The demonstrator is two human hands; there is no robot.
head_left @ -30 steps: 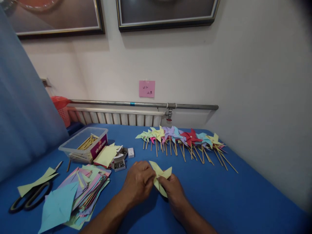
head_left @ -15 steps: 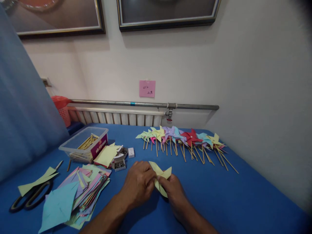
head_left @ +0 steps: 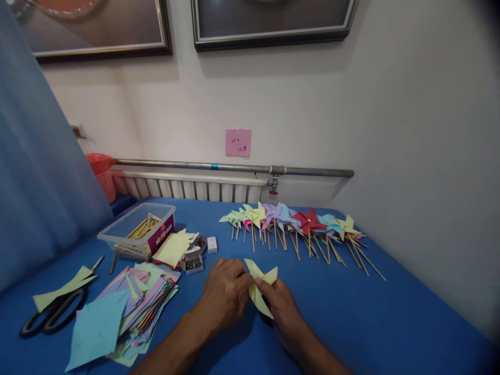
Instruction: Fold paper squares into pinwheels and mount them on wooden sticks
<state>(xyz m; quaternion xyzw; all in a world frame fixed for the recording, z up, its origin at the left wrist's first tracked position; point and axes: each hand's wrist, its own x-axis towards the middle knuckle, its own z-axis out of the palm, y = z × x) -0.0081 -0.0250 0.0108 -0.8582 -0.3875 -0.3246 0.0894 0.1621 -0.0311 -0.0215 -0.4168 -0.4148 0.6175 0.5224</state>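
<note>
A pale yellow paper pinwheel [head_left: 261, 301] is between my two hands over the front middle of the blue table. My left hand [head_left: 226, 291] grips its left side, fingers curled, and hides part of it. On the other side, my right hand [head_left: 280, 304] pinches the folded paper near its centre with the thumb on top. Beyond my left hand are small open boxes of metal pins [head_left: 192, 263] and a small white box [head_left: 212, 245]. Sheets of cut coloured paper [head_left: 152, 291] lie in a pile to the left, with a light blue sheet [head_left: 97, 328] on top.
Finished pinwheels on sticks [head_left: 297, 221] lie in a row at the back right. A clear plastic box [head_left: 117, 237] of wooden sticks stands back left, beside yellow paper squares [head_left: 173, 250]. Black-handled scissors [head_left: 58, 315] lie far left under a green paper piece [head_left: 66, 286].
The paper's folds have drawn in toward the centre, giving it a clearer pinwheel shape. My right thumb now presses near the middle. The view has shifted slightly.
</note>
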